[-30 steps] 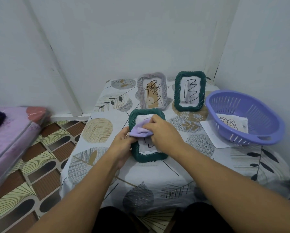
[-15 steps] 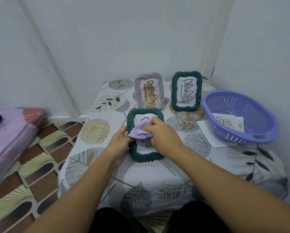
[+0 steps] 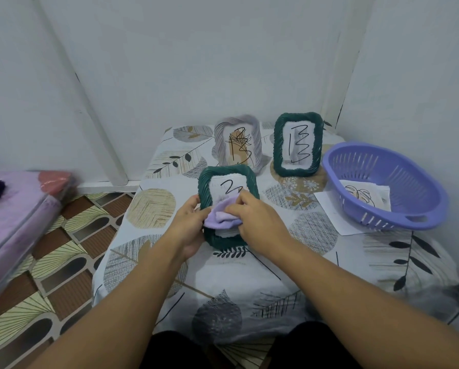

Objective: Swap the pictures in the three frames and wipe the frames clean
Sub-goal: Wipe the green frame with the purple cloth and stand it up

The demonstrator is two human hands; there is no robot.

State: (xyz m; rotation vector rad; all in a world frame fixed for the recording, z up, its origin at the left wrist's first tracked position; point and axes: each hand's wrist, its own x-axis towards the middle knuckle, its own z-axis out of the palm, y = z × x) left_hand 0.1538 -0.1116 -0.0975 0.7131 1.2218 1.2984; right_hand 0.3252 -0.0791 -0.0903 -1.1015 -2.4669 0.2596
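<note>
A dark green frame (image 3: 206, 187) with a scribbled picture lies tilted at the middle of the table. My left hand (image 3: 187, 223) holds its left edge. My right hand (image 3: 259, 222) grips a lilac cloth (image 3: 219, 215) and presses it on the lower half of the frame's glass. Behind it stand a grey frame (image 3: 237, 142) and a second dark green frame (image 3: 298, 143), both upright with black scribbled pictures in them.
A purple basket (image 3: 382, 209) with drawn paper sheets inside sits at the right, on a white sheet (image 3: 332, 211). The table wears a leaf-print cloth (image 3: 316, 265) and fills a white wall corner. A pink mattress (image 3: 13, 211) lies on the patterned floor at the left.
The cloth under my right hand has slid down from the upper part of the green frame's glass to its lower half. My left hand stays on the frame's left edge.
</note>
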